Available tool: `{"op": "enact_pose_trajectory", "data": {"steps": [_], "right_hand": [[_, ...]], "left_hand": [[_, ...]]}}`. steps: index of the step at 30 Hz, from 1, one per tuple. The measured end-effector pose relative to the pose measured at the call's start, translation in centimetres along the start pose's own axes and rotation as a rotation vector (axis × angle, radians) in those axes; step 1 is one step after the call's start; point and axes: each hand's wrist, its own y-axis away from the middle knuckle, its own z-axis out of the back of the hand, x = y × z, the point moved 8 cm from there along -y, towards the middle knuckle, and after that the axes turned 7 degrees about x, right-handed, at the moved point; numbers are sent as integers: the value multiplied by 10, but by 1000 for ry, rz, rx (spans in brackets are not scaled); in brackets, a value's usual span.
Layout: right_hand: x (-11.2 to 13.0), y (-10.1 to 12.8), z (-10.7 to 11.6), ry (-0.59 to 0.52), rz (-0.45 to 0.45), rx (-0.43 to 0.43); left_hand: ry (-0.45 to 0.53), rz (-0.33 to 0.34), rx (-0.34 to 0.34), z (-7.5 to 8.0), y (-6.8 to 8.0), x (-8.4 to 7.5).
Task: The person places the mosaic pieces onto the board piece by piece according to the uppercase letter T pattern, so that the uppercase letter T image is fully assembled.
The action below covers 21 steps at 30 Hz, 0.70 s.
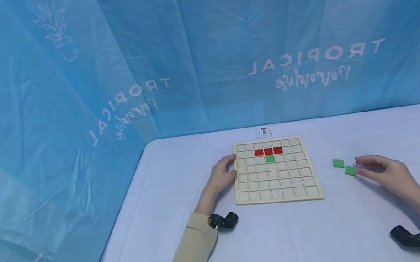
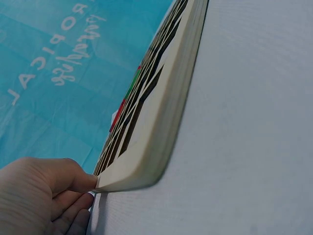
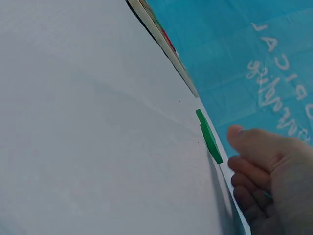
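A wooden grid board [image 1: 268, 202] lies on the table, three red tiles [image 1: 268, 151] in a row on it and one green tile [image 1: 270, 158] below the middle one. My left hand [image 1: 219, 178] rests at the board's left edge, thumb and fingertips touching the rim; in the left wrist view its thumb [image 2: 73, 176] meets the board's corner. Right of the board lie two loose green tiles, one farther away [image 1: 338, 163] and one nearer [image 1: 350, 171]. My right hand [image 1: 386, 173] is beside the nearer one, fingers loosely bent with a gap between thumb and forefinger.
Behind the board lies a small card [image 1: 264, 131] printed with a red and green pattern on a grid. A white cloth covers the table [image 1: 286, 238]. Blue curtains [image 1: 218, 55] with white lettering hang at the back and left.
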Motion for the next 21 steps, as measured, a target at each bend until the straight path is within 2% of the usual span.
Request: {"op": "enact_pose_trajectory", "data": {"steps": [7,14,21], "right_hand": [[5,2,-8,62,85,-13],[11,3,-10,126,166,-66],[12,0,1,105,98,-92]], "left_hand": [[10,-1,1,1,1,-2],[17,4,5,1,1,-1],[13,10,4,0,1,-2]]}}
